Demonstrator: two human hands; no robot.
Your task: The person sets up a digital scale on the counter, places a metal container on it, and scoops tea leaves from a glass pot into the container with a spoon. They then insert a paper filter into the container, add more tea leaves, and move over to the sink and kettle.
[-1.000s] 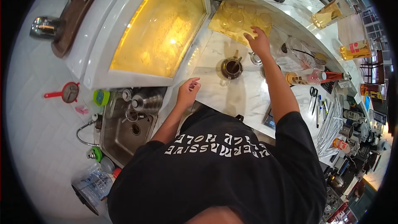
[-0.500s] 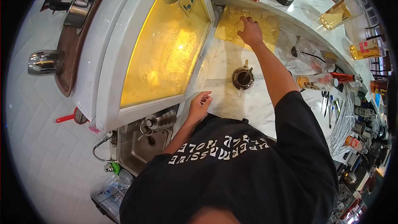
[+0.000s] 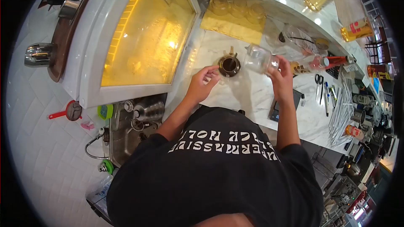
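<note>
My right hand (image 3: 281, 73) is closed around the end of a clear glass cup (image 3: 254, 60), which is tipped on its side above the counter. Just left of it stands a small glass pot (image 3: 229, 66) of dark liquid with a spoon-like handle sticking out. My left hand (image 3: 205, 83) is open beside the pot, its fingertips at the pot's left edge; I cannot tell if they touch. Farther back, several clear glasses (image 3: 255, 13) stand on a yellow mat (image 3: 230, 26).
A glass-fronted machine with a yellow-lit door (image 3: 145, 38) stands at left, above a steel sink (image 3: 122, 143). On the right lie a flat black device (image 3: 286, 106), scissors (image 3: 318, 82), pens and many straws (image 3: 343, 117). Bottles (image 3: 313, 64) stand by the raised ledge.
My right hand has come back from the yellow mat with a glass cup to beside the pot. My left hand has moved forward to the pot's left side. The view has shifted.
</note>
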